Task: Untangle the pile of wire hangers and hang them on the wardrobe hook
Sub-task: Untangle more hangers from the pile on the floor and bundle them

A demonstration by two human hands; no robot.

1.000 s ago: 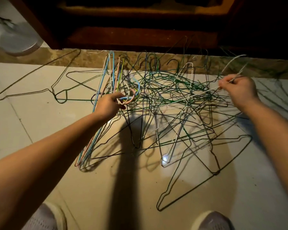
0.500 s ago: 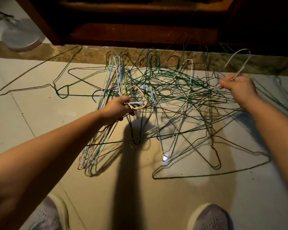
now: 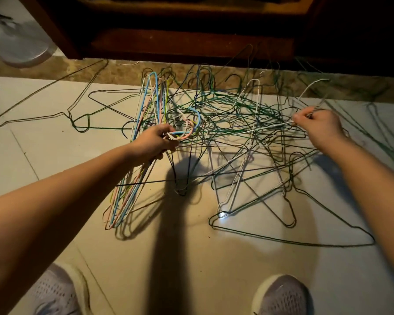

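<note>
The person's two shoes stand on the pale tiled floor. Just beyond them a dark green hanger lies flat at the near edge of the pile of wire hangers. The left hand grips a bundle of pastel hangers by their gathered necks, the frames trailing back toward the left shoe. The right hand pinches the neck of a white hanger, whose hook rises above the knuckles while one of its wires runs leftward into the tangle. Further off, a loose hanger lies apart on the left. Behind everything stand the dark wardrobe base and a round fan base. The wardrobe hook is not in view.

The white hanger looks threaded through several green ones. A straight pull would likely drag the whole knot along, or bend the thin wire, rather than free it. The pastel hooks, crowded close against the tangle, could also snag a stray loop and be re-caught.

Compared with a second ago, both grips are unchanged. However, the dark green hanger in front has swung from pointing toward the feet to lying crosswise, so the pull is already shifting the pile.
</note>
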